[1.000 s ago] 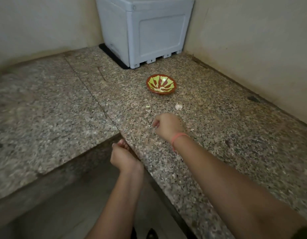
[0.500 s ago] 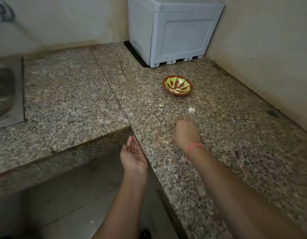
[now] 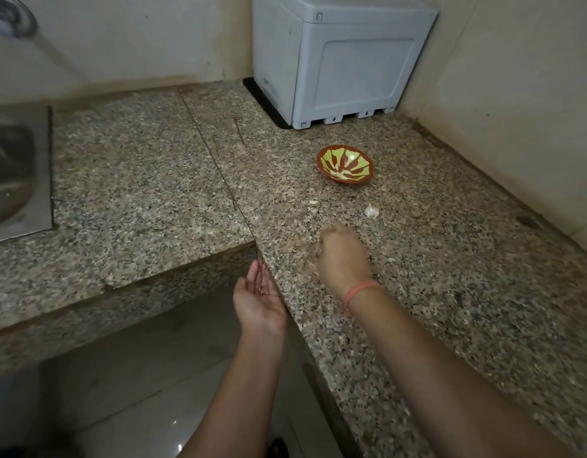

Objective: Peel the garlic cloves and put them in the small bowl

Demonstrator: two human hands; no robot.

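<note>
Speckled granite counter (image 3: 450,292): left hand (image 3: 259,302) at front edge, palm up, fingers relaxed. Right hand (image 3: 343,259) on top, blurred, grip unreadable. White garlic clove (image 3: 372,211) between it and red-and-green patterned small bowl (image 3: 345,168).

The right hand (image 3: 343,256) is blurred, its fingers hidden; the sink (image 3: 18,173) is cut off left.

The speckled granite tabletop (image 3: 450,276) runs in an L along two walls, and a dark seam (image 3: 219,166) joins its two slabs. A grey plastic box (image 3: 345,57) stands in the far corner on a black mat (image 3: 262,100). Nearer, a small bowl (image 3: 345,164), brown with a green pattern inside, sits upright. A pale garlic clove (image 3: 371,211) lies near it, and a tiny pale scrap (image 3: 313,202) lies apart from both. A steel sink (image 3: 18,173) is set into the left slab.
</note>
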